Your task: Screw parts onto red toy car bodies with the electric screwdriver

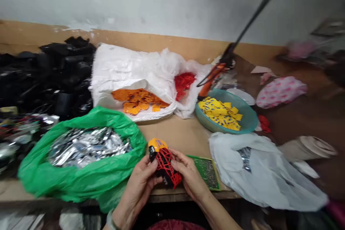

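Near the table's front edge, both of my hands hold a toy car body [163, 160] with an orange-yellow front, a red lattice frame and black parts. My left hand [145, 176] pinches its left side, thumb on top. On its right side are the fingers of my right hand [185, 169], closed around the red frame. The underside of the toy is hidden. Just right of my right hand lies a green tray [206, 172] with many small grey pieces in it. A green plastic bag [88, 183] full of silvery strips stands close to my left hand.
Behind are a white sack [129, 61] of orange pieces and a clear bag [188, 106] of red parts. A teal bowl [245, 115] holds yellow pieces beneath a hanging orange-handled screwdriver [212, 81]. Black parts [61, 79] pile up left; a white bag [269, 176] lies right.
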A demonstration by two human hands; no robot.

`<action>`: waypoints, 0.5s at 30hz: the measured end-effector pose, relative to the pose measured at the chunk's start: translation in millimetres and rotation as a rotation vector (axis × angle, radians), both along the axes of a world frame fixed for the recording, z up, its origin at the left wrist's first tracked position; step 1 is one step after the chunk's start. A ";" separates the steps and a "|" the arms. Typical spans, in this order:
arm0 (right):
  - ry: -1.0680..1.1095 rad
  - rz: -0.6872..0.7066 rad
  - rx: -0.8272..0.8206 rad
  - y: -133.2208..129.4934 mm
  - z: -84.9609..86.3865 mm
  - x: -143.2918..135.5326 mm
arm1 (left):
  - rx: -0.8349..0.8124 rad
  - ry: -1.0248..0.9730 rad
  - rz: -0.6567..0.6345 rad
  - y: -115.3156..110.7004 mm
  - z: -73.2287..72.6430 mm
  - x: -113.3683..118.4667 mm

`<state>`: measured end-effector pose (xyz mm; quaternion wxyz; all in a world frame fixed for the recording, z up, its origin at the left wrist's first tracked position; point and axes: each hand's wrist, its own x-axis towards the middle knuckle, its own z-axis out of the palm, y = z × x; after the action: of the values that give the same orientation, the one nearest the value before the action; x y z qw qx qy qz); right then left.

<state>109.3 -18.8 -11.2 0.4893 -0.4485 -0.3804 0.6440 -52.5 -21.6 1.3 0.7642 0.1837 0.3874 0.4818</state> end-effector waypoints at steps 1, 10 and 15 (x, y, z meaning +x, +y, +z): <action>-0.032 -0.006 0.019 -4.8 0.7 1.9 | -0.019 0.033 -0.005 -0.7 -0.1 1.8; -1.237 -0.475 0.248 -35.9 31.5 157.5 | -0.159 0.135 -0.168 0.8 1.6 13.0; -1.483 -0.378 0.101 -25.0 22.6 243.5 | -0.146 0.137 -0.169 0.8 -5.4 20.0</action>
<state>352.7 -43.8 11.4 0.2278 -0.7978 -0.5548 0.0618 -32.6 -20.9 -4.1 0.7852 0.1922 0.4558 0.3724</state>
